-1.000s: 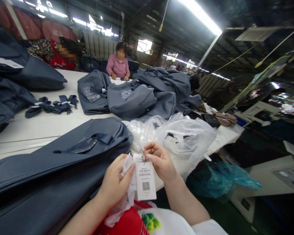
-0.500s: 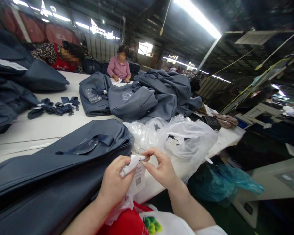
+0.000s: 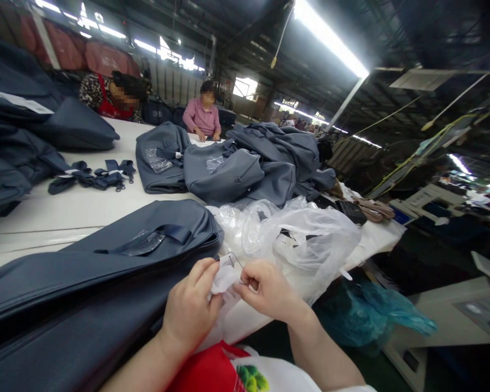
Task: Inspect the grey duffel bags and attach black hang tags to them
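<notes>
My left hand [image 3: 194, 305] is closed around a thin, crumpled white sheet [image 3: 225, 276] at the front edge of the table. My right hand [image 3: 269, 288] is closed in a pinch on a thin black cord [image 3: 237, 261], which loops up from the top of the sheet. A pale printed tag hangs below the sheet, mostly hidden by my fingers. Left of my hands lies a large dark blue bag [image 3: 147, 272], its long opening towards me and a clear plastic-wrapped piece on its side.
Clear plastic bags [image 3: 310, 234] with black-and-white pieces inside lie beyond my right hand. More blue bags [image 3: 224, 169] and bundled straps [image 3: 93, 177] cover the white table [image 3: 106, 209]. Two people work across it. A teal plastic bag [image 3: 375, 310] and a machine [image 3: 465, 316] stand right.
My right hand has turned and curled inward, drawing the black cord into a larger loop. The printed tag with its square code, plain before, is now largely covered.
</notes>
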`<state>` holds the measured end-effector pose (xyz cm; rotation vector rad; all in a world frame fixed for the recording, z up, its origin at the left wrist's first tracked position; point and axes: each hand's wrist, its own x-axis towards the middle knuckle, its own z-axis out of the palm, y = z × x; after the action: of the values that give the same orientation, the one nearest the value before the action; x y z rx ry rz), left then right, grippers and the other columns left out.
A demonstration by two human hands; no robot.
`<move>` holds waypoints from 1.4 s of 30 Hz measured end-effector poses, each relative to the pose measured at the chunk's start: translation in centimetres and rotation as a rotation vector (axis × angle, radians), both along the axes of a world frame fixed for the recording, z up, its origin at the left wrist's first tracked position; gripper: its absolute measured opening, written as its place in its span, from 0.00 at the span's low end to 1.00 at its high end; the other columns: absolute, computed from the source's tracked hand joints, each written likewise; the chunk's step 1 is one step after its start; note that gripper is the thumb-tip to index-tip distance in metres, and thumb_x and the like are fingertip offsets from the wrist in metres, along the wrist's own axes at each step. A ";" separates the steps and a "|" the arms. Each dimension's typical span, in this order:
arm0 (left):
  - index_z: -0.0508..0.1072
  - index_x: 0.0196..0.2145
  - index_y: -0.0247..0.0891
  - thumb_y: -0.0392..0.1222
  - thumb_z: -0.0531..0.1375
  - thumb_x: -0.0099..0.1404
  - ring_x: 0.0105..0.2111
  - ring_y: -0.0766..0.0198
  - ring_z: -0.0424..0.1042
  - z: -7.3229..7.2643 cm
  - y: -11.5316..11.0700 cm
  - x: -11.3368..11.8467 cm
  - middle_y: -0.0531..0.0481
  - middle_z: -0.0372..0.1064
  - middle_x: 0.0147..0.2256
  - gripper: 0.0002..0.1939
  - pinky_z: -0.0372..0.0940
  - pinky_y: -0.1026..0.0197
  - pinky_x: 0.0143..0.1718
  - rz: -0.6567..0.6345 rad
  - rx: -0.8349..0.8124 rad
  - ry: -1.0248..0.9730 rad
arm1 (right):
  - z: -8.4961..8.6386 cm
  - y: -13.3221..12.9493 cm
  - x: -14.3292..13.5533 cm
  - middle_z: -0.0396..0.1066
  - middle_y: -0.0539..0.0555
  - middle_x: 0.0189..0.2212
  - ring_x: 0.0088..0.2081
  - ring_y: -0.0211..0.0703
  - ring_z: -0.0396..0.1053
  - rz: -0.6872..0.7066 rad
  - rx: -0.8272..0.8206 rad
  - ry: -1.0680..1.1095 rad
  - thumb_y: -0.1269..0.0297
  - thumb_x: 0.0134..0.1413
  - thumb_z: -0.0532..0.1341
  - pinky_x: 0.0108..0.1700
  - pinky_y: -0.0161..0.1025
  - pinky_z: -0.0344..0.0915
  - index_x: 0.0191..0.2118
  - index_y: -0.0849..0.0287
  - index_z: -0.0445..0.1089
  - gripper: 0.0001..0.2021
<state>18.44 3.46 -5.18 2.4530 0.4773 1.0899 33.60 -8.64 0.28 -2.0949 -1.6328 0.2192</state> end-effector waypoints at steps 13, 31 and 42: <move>0.70 0.49 0.31 0.33 0.51 0.62 0.35 0.57 0.77 -0.6 -0.9 -0.2 0.39 0.75 0.47 0.19 0.68 0.59 0.32 -0.013 0.350 -0.037 | -0.1 1.3 -1.6 0.52 0.47 0.18 0.22 0.34 0.53 -0.015 0.128 0.454 0.55 0.64 0.52 0.26 0.36 0.49 0.19 0.58 0.53 0.22; 0.73 0.34 0.39 0.38 0.61 0.61 0.40 0.59 0.73 0.7 0.7 0.1 0.47 0.73 0.38 0.03 0.70 0.57 0.44 -0.142 -0.588 -0.037 | -0.1 0.9 1.8 0.52 0.46 0.19 0.24 0.34 0.54 0.139 0.138 0.198 0.56 0.59 0.60 0.28 0.36 0.49 0.18 0.59 0.57 0.22; 0.70 0.50 0.38 0.42 0.54 0.67 0.47 0.58 0.74 1.5 -0.9 -0.2 0.43 0.74 0.47 0.15 0.68 0.55 0.51 -0.043 -0.569 -0.068 | -0.5 1.0 -1.4 0.59 0.47 0.21 0.24 0.36 0.59 0.120 0.171 0.158 0.58 0.58 0.62 0.29 0.36 0.53 0.28 0.59 0.69 0.11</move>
<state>18.23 2.57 -3.67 1.9137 0.6115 0.8676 32.24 -7.60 -0.22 -1.8092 -1.6235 0.2673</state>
